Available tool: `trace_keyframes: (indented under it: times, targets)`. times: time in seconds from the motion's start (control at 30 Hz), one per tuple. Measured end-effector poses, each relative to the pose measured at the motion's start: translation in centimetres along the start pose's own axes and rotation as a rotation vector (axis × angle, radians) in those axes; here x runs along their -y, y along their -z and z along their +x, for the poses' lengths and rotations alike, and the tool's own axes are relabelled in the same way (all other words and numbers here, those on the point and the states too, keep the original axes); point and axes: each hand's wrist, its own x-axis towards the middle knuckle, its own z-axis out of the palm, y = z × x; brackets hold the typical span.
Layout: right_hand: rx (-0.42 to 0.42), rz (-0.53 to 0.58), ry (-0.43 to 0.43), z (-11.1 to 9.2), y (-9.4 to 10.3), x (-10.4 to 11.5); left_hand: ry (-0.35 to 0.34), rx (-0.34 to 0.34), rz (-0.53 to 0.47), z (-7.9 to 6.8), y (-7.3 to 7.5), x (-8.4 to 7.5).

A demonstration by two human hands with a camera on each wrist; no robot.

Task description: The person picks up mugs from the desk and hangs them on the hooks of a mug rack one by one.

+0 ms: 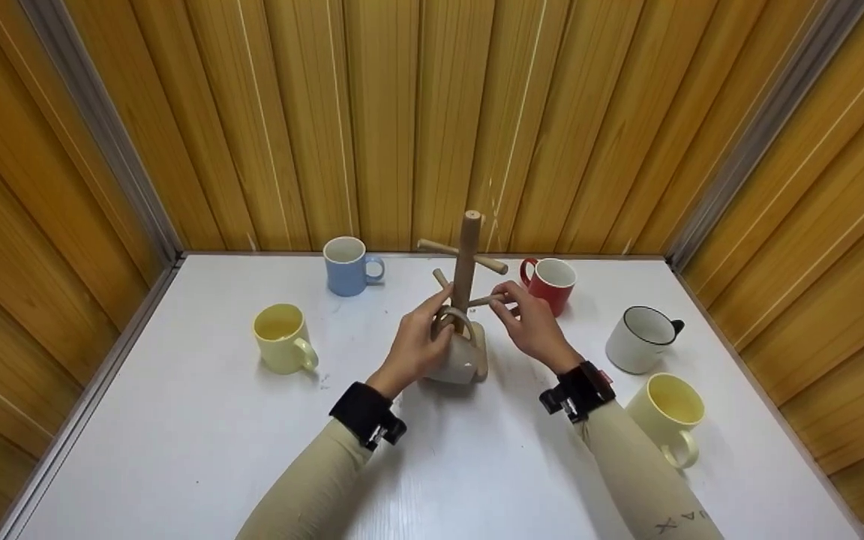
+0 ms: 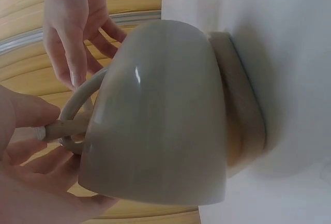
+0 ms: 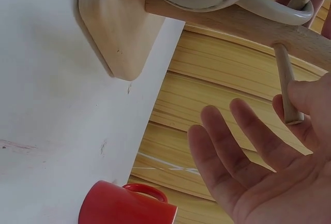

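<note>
A wooden mug tree [image 1: 465, 262] stands mid-table with pegs sticking out of its post. A grey-white mug [image 2: 155, 115] hangs low on it, its handle looped around a peg [image 2: 64, 129]. My left hand [image 1: 415, 345] holds this mug at the handle, thumb and fingers around the handle and peg end. On the opposite side, my right hand [image 1: 533, 326] pinches another peg [image 3: 285, 79] between thumb and index finger, other fingers spread. The mug sits close against the tree's wooden base [image 3: 111, 32]. In the head view, the left hand hides part of the mug.
Left on the white table [image 1: 199, 420] stand a blue mug [image 1: 346, 270] and a yellow mug [image 1: 280, 341]. At right are a red mug [image 1: 554, 289], a white mug with black rim [image 1: 631, 349] and another yellow mug [image 1: 661, 416], partly behind the right forearm. Wood-patterned panels [image 1: 379, 127] enclose the table.
</note>
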Motion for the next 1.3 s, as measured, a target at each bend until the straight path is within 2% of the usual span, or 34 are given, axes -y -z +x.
trace_keyframes:
  times: [0.17,0.37,0.73,0.87,1.07,1.3]
  targets:
    - [-0.011,0.003,-0.019,-0.6,0.1,0.2,-0.030,-0.043,0.022,0.0,0.2,0.5]
    - [-0.011,-0.005,-0.031,-1.4,0.2,0.8,-0.040,-0.144,0.048,0.0,0.6,1.1]
    - [-0.031,-0.006,0.021,-3.4,-0.4,1.9,0.032,-0.404,0.094,0.0,1.3,2.9]
    - [-0.023,-0.001,0.051,-4.3,-0.7,2.6,0.074,-0.483,0.082,-0.1,1.5,3.4]
    - [-0.002,0.025,0.111,-5.4,-1.3,3.9,0.133,-0.532,0.073,-0.1,1.5,3.5]
    - [-0.003,0.016,0.166,-6.1,-2.0,5.0,0.126,-0.548,0.057,-0.1,1.1,3.3]
